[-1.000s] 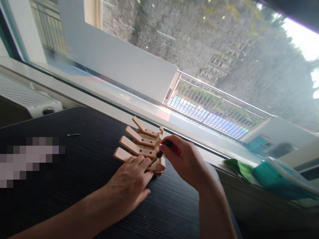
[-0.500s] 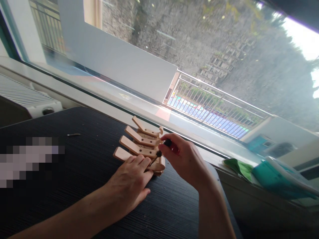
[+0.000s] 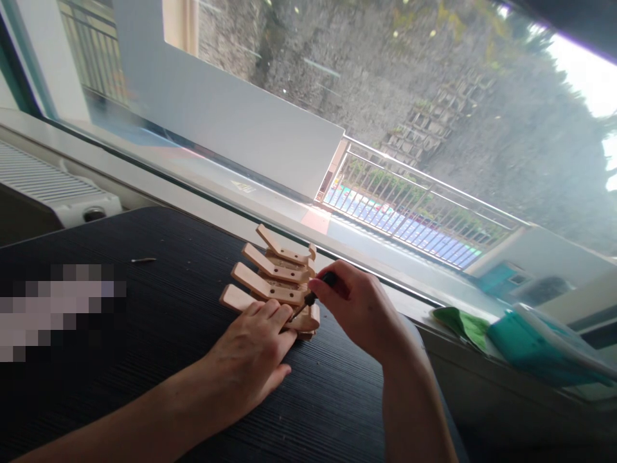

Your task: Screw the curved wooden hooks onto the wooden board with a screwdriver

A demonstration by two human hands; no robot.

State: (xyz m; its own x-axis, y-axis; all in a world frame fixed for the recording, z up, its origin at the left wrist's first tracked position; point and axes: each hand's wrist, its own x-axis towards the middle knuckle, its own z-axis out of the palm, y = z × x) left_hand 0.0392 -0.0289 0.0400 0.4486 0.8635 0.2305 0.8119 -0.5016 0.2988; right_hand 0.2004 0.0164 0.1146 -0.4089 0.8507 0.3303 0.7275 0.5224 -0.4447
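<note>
A pale wooden rack with several coat hooks (image 3: pixel 273 267) lies on the dark table, its hook arms pointing up to the left. Dark screw heads or holes show along the hooks. My left hand (image 3: pixel 260 344) is pressed over the nearest hook, fingers curled on it, hiding part of the wood. In my right hand (image 3: pixel 359 302), a screwdriver with a black handle (image 3: pixel 328 280) is gripped between thumb and fingers. Its thin shaft slants down left to the nearest hook, beside my left fingertips. Where the tip meets the wood is too small to make out.
A small thin metal-looking piece (image 3: pixel 143 260) lies on the black wood-grain table (image 3: pixel 159 308). Beyond it run a windowsill (image 3: pixel 231 233) and a large window. On the right are a green cloth (image 3: pixel 463 326) and a teal container (image 3: pixel 525 341); a white radiator (image 3: pixel 53 186) stands left.
My right hand has turned slightly around the screwdriver handle, and the handle has tilted a little to the right. My left hand and the rack have stayed in place.
</note>
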